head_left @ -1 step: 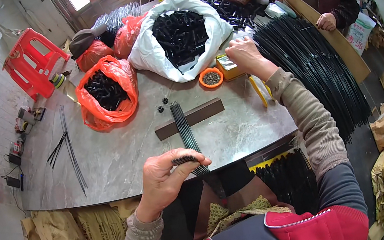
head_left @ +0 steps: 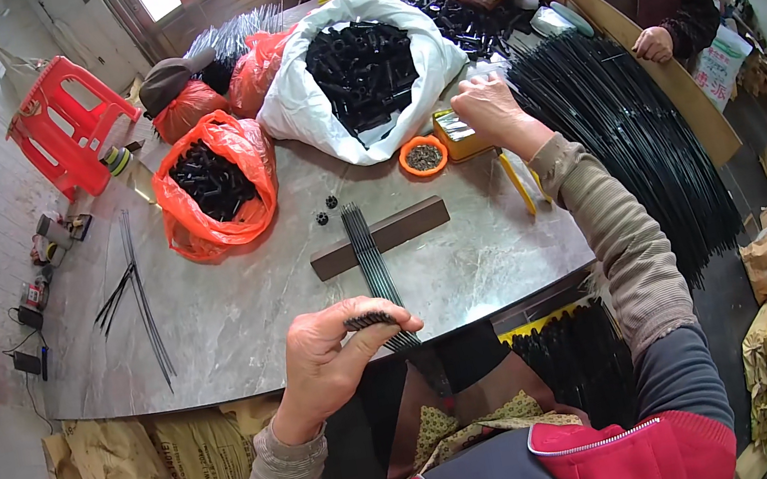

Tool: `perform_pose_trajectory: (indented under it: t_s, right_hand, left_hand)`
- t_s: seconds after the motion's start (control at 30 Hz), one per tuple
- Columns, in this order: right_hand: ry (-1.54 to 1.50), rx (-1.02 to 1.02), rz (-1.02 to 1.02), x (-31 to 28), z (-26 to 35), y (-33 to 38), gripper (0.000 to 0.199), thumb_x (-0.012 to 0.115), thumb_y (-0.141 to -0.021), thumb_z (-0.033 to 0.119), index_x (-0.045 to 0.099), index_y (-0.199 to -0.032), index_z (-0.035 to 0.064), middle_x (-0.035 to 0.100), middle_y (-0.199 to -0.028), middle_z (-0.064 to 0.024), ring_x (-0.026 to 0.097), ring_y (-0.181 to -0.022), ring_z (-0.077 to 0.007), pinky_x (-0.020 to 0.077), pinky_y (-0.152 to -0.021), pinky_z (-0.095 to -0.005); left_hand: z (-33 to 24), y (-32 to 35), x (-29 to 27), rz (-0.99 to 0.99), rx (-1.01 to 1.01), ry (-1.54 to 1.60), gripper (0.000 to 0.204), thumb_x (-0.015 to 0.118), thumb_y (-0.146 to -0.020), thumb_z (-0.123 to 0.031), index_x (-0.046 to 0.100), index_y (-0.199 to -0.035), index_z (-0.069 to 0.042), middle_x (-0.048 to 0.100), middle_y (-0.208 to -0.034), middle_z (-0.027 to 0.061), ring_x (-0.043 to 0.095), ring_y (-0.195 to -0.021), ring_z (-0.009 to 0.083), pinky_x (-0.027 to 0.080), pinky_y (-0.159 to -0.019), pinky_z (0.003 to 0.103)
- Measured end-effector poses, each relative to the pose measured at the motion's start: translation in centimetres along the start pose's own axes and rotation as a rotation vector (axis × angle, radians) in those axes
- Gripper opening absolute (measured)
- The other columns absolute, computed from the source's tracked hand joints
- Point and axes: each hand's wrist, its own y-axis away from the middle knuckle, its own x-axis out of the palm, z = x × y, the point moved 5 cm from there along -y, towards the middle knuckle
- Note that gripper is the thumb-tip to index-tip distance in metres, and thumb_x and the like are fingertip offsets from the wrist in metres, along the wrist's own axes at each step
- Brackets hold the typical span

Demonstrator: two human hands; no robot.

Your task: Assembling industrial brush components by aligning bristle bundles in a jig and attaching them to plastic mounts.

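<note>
My left hand (head_left: 329, 365) is closed near the table's front edge, with a tight row of thin dark pieces (head_left: 369, 320) pinched between thumb and fingers. Its fingertips meet a flat bundle of thin dark rods (head_left: 368, 257), which lies across a brown bar (head_left: 416, 221); I cannot tell if the row and the bundle are joined. Farther right, my right hand (head_left: 491, 108) is bent closed at a yellow tin (head_left: 461, 145). Whatever its fingertips hold is hidden. An orange dish (head_left: 423, 156) of small metal parts stands beside the tin.
Two small black parts (head_left: 327, 210) lie past the bar. Behind are a white sack (head_left: 278, 95) and a red bag (head_left: 264, 163) of black pieces. Long black rods (head_left: 620, 139) cover the right side; yellow-handled pliers (head_left: 516, 185) lie nearer. A co-worker's hand (head_left: 653, 44) is at far right.
</note>
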Motion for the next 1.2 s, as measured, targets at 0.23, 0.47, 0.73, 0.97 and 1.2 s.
perform_pose_trajectory:
  t_s: [0.23,0.47,0.73,0.97,1.2]
  right_hand:
    - [-0.058,-0.012,0.132,1.2,0.2,-1.0,0.006,0.070,-0.078,0.009,0.073,-0.083,0.0103,0.067,-0.094,-0.0091,0.065,-0.101,-0.0295,0.0460,-0.088,-0.0473]
    - [-0.164,0.032,-0.030,-0.7,-0.3,0.2,0.012,0.072,-0.085,0.019,0.068,-0.083,0.0083,0.066,-0.093,-0.0088,0.065,-0.100,-0.0282,0.0475,-0.086,-0.0455]
    - [-0.220,-0.027,-0.220,-6.3,0.7,2.5,0.019,0.067,-0.091,0.021,0.055,-0.088,0.0060,0.063,-0.085,-0.0114,0.066,-0.086,-0.0310,0.0496,-0.076,-0.0433]
    - [-1.262,-0.074,0.021,-16.1,6.7,6.8,0.011,0.067,-0.095,0.011,0.065,-0.099,0.0007,0.066,-0.085,-0.0114,0.065,-0.074,-0.0262,0.0512,-0.068,-0.0353]
    - [-1.204,-0.364,-0.080,-21.9,10.2,10.3,0.011,0.072,-0.093,0.008,0.068,-0.101,0.0007,0.063,-0.089,-0.0086,0.063,-0.078,-0.0219,0.0500,-0.066,-0.0344]
  left_hand:
    - [0.3,0.2,-0.3,-0.018,-0.022,0.027,0.012,0.061,-0.092,0.012,0.070,-0.098,0.006,0.075,-0.092,0.0167,0.075,-0.091,0.0265,0.061,-0.084,0.037]
    - [0.7,0.0,-0.5,-0.015,-0.022,0.072,0.016,0.060,-0.093,0.011,0.069,-0.105,0.006,0.074,-0.094,0.0165,0.075,-0.093,0.0270,0.061,-0.086,0.038]
    - [0.4,0.0,0.1,-0.057,-0.037,0.124,0.016,0.062,-0.094,0.008,0.069,-0.108,0.005,0.074,-0.094,0.0157,0.074,-0.093,0.0254,0.060,-0.087,0.037]
    - [0.5,0.3,0.2,-0.098,-0.060,0.160,0.014,0.062,-0.096,0.005,0.068,-0.108,0.003,0.075,-0.093,0.0145,0.074,-0.092,0.0245,0.060,-0.086,0.037]
    - [0.3,0.6,0.4,-0.114,-0.076,0.169,0.012,0.061,-0.096,0.005,0.068,-0.106,0.003,0.075,-0.093,0.0150,0.074,-0.092,0.0242,0.059,-0.086,0.037]
